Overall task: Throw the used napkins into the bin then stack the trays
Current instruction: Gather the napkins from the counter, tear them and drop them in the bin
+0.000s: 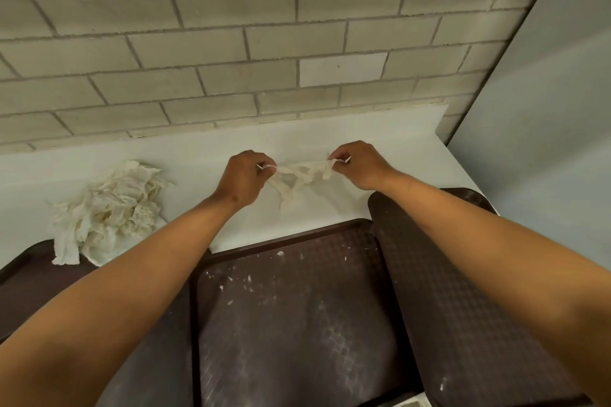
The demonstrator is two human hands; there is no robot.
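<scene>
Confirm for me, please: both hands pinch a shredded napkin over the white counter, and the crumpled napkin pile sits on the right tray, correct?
Not quite. In the head view the crumpled napkin pile lies at the left, overlapping the left tray, not the right one. The rest holds: left hand and right hand pinch the shredded napkin over the white counter.

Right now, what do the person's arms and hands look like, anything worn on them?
Both forearms are bare as far as the view shows: no sleeves, gloves, watch or bracelets. The left hand and right hand show no rings on the parts in view. The fingers are curled, so their inner sides are hidden. Nothing is marked or taped on either arm.
</scene>
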